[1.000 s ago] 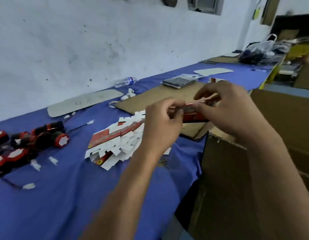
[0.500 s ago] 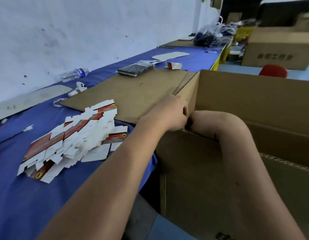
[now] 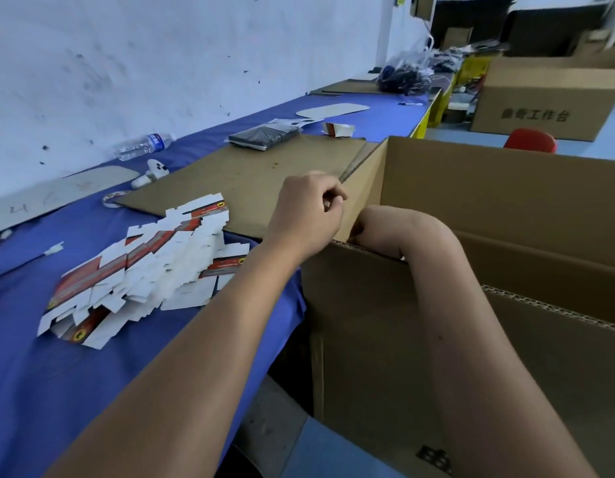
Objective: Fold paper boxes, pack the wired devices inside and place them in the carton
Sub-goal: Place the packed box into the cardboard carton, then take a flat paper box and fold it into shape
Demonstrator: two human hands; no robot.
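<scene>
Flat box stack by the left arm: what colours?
White with red and grey panels; box stack shows best in the head view.

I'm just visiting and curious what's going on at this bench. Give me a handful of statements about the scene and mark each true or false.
1. The right hand is plunged out of sight inside the carton. True: the forearm goes over the rim and the hand is hidden.
2. The left hand rests flat on the stack of flat paper boxes. False: it hovers by the carton's corner with fingers curled, apart from the stack.
3. A plastic water bottle stands upright by the wall. False: it lies on its side.
4. The table has a blue cover. True.
5. A brown cardboard sheet lies on the table beyond the stack. True.
</scene>
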